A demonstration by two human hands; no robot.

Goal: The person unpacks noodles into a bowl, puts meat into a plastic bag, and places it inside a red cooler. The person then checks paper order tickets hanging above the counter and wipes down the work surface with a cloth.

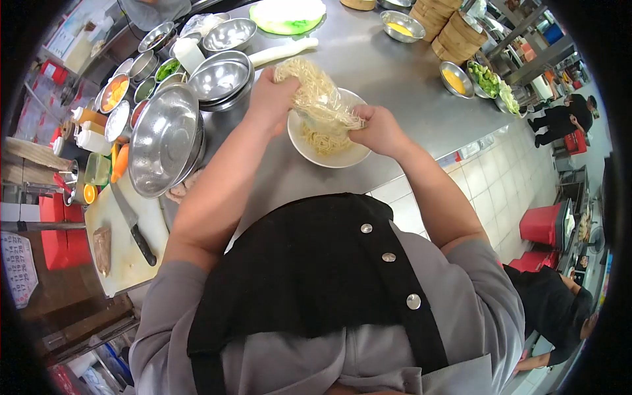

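Both of my hands hold a clear plastic bag of thin pale noodles (308, 84) above a white bowl (359, 153). My left hand (272, 100) is closed on the bag's left end. At the lower right end, my right hand (382, 131) pinches the plastic. The bag slants down to the right, and its opening cannot be made out. Loose noodles (322, 141) lie in the bowl, partly hidden by the bag. Just left of my left hand are stacked metal bowls (220, 80).
A large perforated metal bowl (161, 145) stands left of my left forearm. A knife (133, 224) lies on a cutting board (125, 280). Bamboo steamers (459, 38) and bowls of yellow food (454, 79) are at the back right. Two people in black stand off to the right.
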